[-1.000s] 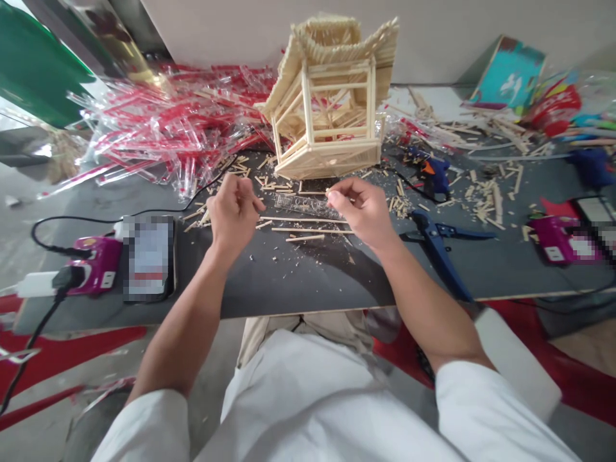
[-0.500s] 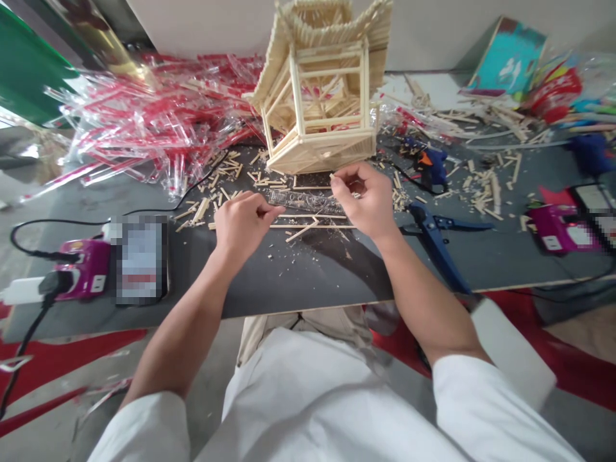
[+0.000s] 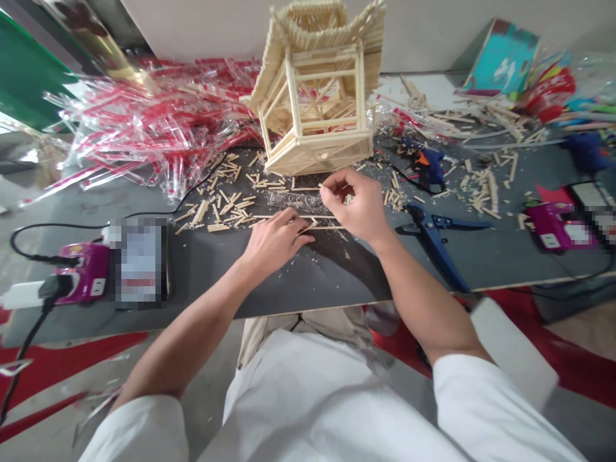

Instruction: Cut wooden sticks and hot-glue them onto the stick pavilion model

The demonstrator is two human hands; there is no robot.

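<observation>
My right hand [image 3: 357,204] is closed in a pinch, with the pale tip of a short wooden stick [image 3: 321,186] showing at its fingertips. Lower and to the left, my left hand [image 3: 275,242] reaches over the long thin sticks [image 3: 330,227] on the table, thumb and fingers apart; its fingertips are at the sticks and partly hidden. Between the hands lies a clear plastic ruler or stencil [image 3: 293,201]. Just behind stands a small pavilion model [image 3: 332,138] built of wooden sticks, with a flared roof and open frame sides.
Cut stick pieces [image 3: 231,208] litter the dark table [image 3: 192,269]. Red-and-clear plastic wrappers [image 3: 163,122] are heaped back left. On the left are a phone [image 3: 140,263] and a purple power socket [image 3: 85,269]. Blue cutters [image 3: 436,247] and a blue glue gun [image 3: 430,165] lie right.
My left hand has moved right and slightly down, over the long sticks, uncovering cut pieces at its left. My right hand has shifted a little left, still pinching the short stick.
</observation>
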